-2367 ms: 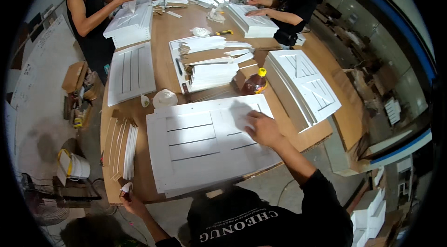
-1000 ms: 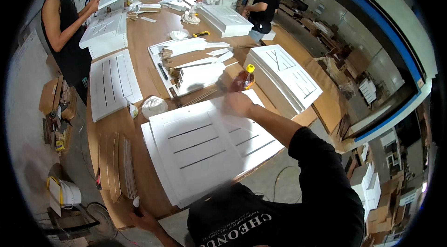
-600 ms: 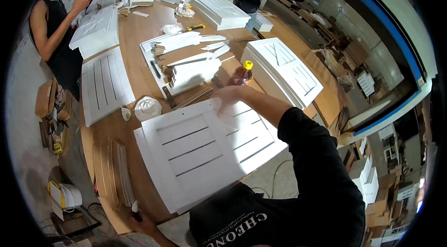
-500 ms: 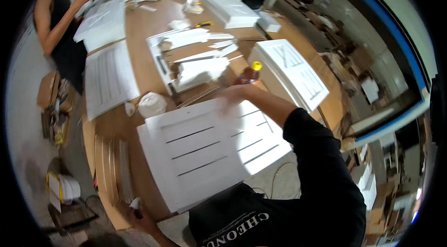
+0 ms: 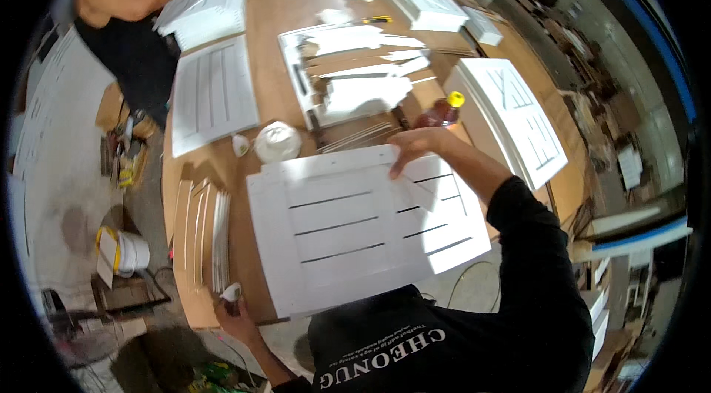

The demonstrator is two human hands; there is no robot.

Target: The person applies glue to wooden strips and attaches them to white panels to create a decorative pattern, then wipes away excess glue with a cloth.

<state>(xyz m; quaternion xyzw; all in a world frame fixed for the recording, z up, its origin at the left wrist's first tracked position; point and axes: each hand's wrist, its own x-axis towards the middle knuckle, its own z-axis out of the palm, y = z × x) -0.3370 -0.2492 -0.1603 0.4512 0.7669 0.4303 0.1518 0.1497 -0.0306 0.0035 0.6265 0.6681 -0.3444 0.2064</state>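
Note:
A white panel (image 5: 337, 274) with dark parallel slots lies flat on the brown table in front of me. Above its far edge, my right hand (image 5: 413, 146) is bent downward with its fingers drawn together, the fingertips at the panel's surface. What they pinch, if anything, is too small to make out. At the table's near left corner, my left hand (image 5: 235, 319) is closed round a small white pointed object (image 5: 231, 292), whose kind I cannot tell. Beside that hand stands a row of thin boards (image 5: 204, 234) on edge.
Beyond the panel are a dark red bottle (image 5: 440, 113) with a yellow cap, a white roll (image 5: 278, 143) and a tray of white scraps (image 5: 296, 71). Stacked white panels (image 5: 511, 119) stand at right. A co-worker (image 5: 122, 45) is at far left; a white bucket (image 5: 132, 254) sits on the floor.
The whole view has shifted, so the table sits farther right. My right hand, blurred before, now shows clearly with its fingers pointing down at the panel. The co-worker's arms have moved.

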